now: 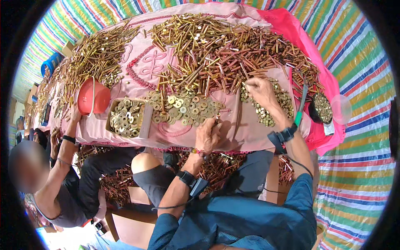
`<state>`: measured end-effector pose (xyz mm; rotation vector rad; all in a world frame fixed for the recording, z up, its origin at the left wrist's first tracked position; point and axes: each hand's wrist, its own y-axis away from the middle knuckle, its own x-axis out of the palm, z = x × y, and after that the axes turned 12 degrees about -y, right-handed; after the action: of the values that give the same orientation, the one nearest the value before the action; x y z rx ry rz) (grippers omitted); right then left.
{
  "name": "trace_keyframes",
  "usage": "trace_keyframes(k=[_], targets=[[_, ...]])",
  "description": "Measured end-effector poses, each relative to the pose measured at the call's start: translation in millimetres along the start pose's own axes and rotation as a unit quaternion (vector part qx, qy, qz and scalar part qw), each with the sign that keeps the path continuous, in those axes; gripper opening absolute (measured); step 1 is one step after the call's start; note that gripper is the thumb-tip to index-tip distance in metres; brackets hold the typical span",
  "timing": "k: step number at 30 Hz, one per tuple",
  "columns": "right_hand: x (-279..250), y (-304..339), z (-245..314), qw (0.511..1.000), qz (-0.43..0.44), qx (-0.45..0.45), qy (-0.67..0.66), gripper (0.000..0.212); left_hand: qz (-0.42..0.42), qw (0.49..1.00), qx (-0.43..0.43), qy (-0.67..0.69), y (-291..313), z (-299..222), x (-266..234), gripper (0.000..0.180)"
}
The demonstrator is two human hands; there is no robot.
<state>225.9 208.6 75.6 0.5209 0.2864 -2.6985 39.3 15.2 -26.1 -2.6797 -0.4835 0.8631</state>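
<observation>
Metal piece (217, 118) clasped, left hand (206, 135) curls; right hand (261, 91) (hold unclear) arches over nuts (286, 98).

A pink fabric cloth (254, 139) spans the frame's centre. On it, upper centre to upper right, lies a heap of long brass-coloured metal rods (216, 50); a second heap occupies the upper left. Below the central heap, flat round brass-coloured metal washers (183, 109); to their left, a pale rectangular box (146, 123) containing more washers, then a round red plastic bucket (100, 102). Right of centre, small brass-coloured metal pieces (283, 92); farther right, a green-handled tool (299, 114) beside a round black bowl (312, 111) containing similar pieces.
</observation>
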Motion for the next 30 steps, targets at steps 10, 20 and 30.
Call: trace_keyframes(k=[10,20,30], targets=[[34,69,-4,0.970,0.130,0.073,-0.191,0.034,-0.038,0.999,0.005,-0.010,2,-13,0,0.010],[72,80,22,0.974,0.142,-0.117,-0.136,0.025,-0.020,1.000,0.012,-0.005,1,-14,-2,0.019],[82,73,30,0.977,0.049,-0.012,-0.207,0.042,0.019,1.000,-0.015,-0.007,5,-13,-12,0.020]])
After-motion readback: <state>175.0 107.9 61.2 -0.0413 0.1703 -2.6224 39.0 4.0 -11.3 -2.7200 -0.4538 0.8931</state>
